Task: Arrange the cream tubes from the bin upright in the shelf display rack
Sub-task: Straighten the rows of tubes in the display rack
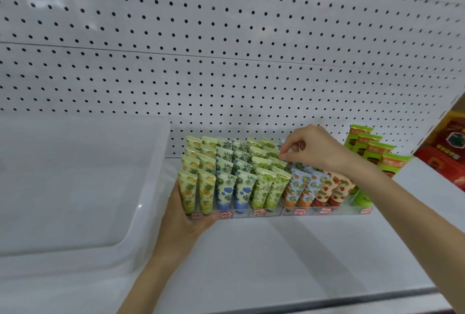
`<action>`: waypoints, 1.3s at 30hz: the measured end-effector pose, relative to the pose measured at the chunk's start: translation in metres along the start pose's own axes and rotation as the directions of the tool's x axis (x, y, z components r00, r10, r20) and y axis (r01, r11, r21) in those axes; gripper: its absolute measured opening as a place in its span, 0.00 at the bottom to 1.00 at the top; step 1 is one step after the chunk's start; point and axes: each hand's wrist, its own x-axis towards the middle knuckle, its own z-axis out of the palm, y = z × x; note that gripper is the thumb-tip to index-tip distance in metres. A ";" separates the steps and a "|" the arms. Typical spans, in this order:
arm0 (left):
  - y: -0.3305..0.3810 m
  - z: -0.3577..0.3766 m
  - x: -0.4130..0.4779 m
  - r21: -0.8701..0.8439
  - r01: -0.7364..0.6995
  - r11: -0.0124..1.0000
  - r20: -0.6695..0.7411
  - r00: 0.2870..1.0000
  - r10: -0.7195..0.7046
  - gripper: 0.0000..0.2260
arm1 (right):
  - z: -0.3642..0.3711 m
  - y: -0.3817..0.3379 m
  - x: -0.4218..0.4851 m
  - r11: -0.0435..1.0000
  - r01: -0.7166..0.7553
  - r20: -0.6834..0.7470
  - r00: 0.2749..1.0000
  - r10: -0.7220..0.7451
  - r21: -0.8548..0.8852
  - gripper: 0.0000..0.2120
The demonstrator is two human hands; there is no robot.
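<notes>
A clear display rack (266, 213) stands on the white shelf, filled with several upright cream tubes in rows: yellow pineapple tubes (188, 187), blue flower tubes (225, 187), green tubes (264, 185), orange tubes (299, 187) and red tubes (334, 189). My left hand (183, 223) grips the rack's front left corner. My right hand (312, 150) reaches over the back of the rack, its fingertips pinching the top of a tube in the back rows between the green and orange columns. The white plastic bin (75, 187) sits to the left; no tubes show inside it.
Taller green and orange tubes (372, 152) stand at the rack's right end. Red boxes (448, 152) sit on the neighbouring shelf at far right. A white pegboard (226, 49) backs the shelf. The shelf's front edge (327, 298) runs below.
</notes>
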 end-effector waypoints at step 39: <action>-0.008 0.000 0.000 -0.023 0.001 1.000 -0.035 0.999 -0.002 0.42 | 0.017 -0.016 0.004 0.997 0.036 -0.093 0.995 -0.042 -0.061 0.07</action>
